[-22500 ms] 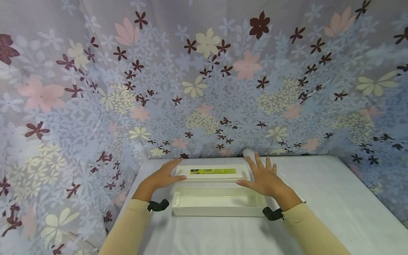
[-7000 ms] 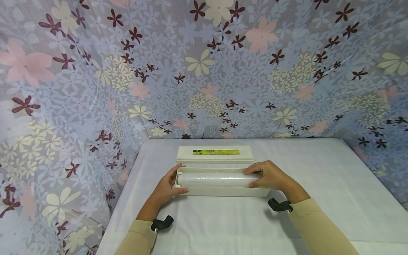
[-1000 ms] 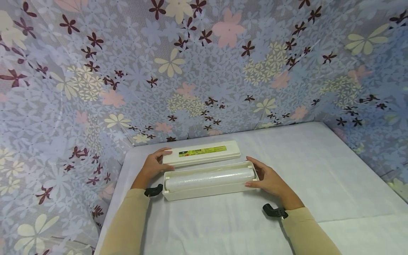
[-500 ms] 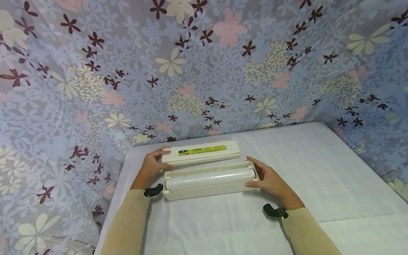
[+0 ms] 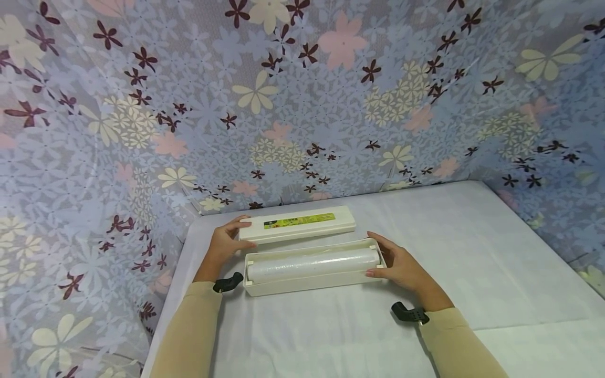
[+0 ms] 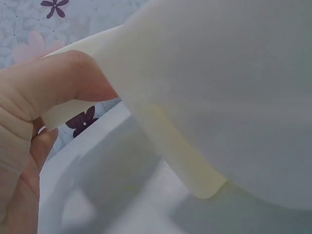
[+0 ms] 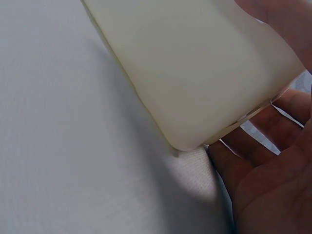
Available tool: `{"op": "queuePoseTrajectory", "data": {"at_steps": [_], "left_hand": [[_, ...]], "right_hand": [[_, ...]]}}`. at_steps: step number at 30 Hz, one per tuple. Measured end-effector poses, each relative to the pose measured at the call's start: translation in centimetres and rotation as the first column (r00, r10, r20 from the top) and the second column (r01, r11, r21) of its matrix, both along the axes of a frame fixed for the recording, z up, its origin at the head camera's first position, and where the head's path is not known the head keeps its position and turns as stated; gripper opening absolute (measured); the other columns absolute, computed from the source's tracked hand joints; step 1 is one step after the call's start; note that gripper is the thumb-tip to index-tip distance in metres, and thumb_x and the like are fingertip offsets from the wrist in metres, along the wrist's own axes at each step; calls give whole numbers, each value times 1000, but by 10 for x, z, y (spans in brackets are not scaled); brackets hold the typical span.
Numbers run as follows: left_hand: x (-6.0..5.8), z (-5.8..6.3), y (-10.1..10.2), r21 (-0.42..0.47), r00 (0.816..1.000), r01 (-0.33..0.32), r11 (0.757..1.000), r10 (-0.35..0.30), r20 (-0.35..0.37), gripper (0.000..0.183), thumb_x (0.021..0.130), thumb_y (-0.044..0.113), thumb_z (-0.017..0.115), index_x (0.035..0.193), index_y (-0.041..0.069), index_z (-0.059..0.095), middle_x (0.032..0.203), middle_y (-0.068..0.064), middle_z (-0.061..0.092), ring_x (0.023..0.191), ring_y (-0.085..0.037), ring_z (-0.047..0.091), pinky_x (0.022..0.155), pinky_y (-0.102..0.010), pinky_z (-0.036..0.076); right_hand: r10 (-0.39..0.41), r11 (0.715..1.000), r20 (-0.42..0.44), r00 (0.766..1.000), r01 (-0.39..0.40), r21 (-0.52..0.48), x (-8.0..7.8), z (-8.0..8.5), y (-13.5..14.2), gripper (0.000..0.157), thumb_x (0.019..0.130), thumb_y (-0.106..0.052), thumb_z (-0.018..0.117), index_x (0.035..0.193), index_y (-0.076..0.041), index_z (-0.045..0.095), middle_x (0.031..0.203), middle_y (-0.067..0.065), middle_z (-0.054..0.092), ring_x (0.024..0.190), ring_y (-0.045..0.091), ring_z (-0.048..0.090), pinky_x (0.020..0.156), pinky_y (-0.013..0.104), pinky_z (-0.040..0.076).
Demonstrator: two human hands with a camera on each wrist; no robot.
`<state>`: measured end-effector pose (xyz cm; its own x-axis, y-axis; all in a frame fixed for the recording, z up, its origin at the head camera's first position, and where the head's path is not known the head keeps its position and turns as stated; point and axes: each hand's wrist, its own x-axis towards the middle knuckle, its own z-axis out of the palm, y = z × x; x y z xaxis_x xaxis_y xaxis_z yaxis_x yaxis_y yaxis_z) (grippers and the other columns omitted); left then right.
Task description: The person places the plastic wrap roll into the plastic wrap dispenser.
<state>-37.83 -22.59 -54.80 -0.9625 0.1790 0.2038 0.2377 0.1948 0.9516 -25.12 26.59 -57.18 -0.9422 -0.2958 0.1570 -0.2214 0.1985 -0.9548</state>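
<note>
In the head view, a long cream plastic box point(image 5: 314, 283) lies with its top uncovered, and a shiny white roll of plastic film point(image 5: 314, 265) sits inside it. Behind it is the box's matching lid point(image 5: 331, 227), bearing a yellow-green label point(image 5: 299, 220). My left hand point(image 5: 224, 241) grips the lid's left end between thumb and fingers; the left wrist view shows the thumb on a pale plastic edge. My right hand point(image 5: 402, 268) holds the box's right end, thumb in front and fingers behind. In the right wrist view the box corner point(image 7: 195, 87) rests on the cloth.
A white cloth point(image 5: 472, 252) covers the table. Floral curtains point(image 5: 302, 105) hang along its back, left and right sides. A black wrist mount point(image 5: 228, 282) is on the left wrist and another black wrist mount point(image 5: 409, 313) on the right.
Earlier the box was empty, with the roll behind the lid; now the roll is inside. My left hand has moved from box to lid. Over the last second the lid shifts slightly backward.
</note>
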Motion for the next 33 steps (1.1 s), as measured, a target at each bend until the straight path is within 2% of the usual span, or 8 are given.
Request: {"op": "queuePoseTrajectory", "data": {"at_steps": [5, 10, 18, 29, 33], "left_hand": [[2, -2, 0, -1, 1000, -23, 1000, 23, 9, 63, 68, 3, 100, 126, -1, 75, 148, -8, 60, 145, -20, 45, 119, -33, 33], [5, -5, -2, 26, 999, -32, 999, 33, -8, 62, 67, 2, 101, 124, -1, 76, 145, -8, 63, 143, -21, 48, 117, -30, 36], [6, -9, -4, 83, 1000, 0, 997, 2, -23, 61, 68, -3, 98, 124, -4, 75, 146, -12, 61, 143, -22, 48, 115, -27, 37], [8, -1, -2, 61, 1000, -15, 998, 16, -4, 61, 70, -12, 94, 127, -10, 71, 149, -18, 57, 147, -26, 43, 117, -28, 34], [11, 2, -1, 58, 1000, -17, 998, 17, -5, 61, 72, -11, 93, 128, -9, 70, 151, -17, 56, 147, -26, 43, 117, -27, 34]], "right_hand": [[15, 1000, -12, 1000, -15, -5, 0, 1, -1, 105, 82, -8, 93, 165, -2, 29, 156, 22, 44, 132, 39, 53, 96, 27, 55], [31, 999, -7, 999, -31, -27, 1, 1, -1, 104, 83, -5, 91, 166, -2, 28, 156, 25, 43, 130, 41, 54, 94, 30, 56], [13, 1000, -22, 1000, -13, 0, 0, -1, -1, 106, 82, -9, 93, 166, -3, 28, 155, 23, 45, 129, 37, 56, 93, 30, 56], [31, 999, -25, 999, -31, -5, -6, -1, 1, 104, 84, -7, 91, 166, -2, 27, 156, 25, 43, 129, 39, 56, 93, 30, 57], [16, 1000, -13, 1000, -16, 11, -6, 3, 1, 106, 83, -9, 92, 167, -5, 28, 158, 22, 43, 134, 40, 52, 95, 28, 55]]}}
